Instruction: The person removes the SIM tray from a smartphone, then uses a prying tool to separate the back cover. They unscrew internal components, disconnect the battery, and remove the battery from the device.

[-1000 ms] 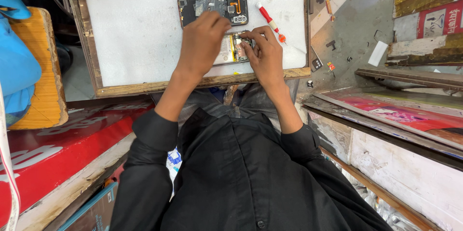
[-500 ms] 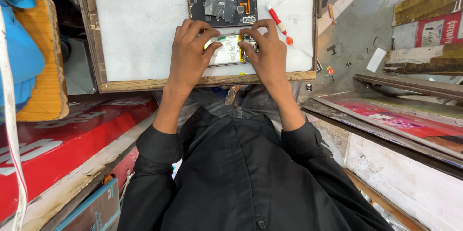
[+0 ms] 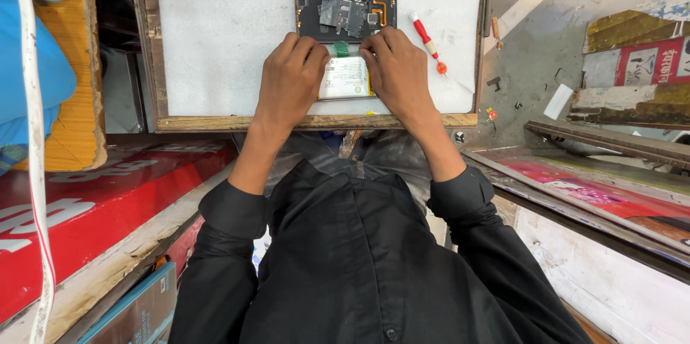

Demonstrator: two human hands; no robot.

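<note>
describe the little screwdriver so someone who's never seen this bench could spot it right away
Start at the white work board with the wooden frame. On it lies an opened phone, both hands on its lower half, and just beyond the right hand rests the screwdriver, lying aslant and untouched. It is the only slim red-and-white stick on the board, with an orange tip near the frame's right edge.

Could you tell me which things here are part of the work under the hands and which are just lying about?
In hand: opened phone, its battery, green pull tab, left hand, right hand.

Lying about: red screwdriver, blue bag, red board.
</note>
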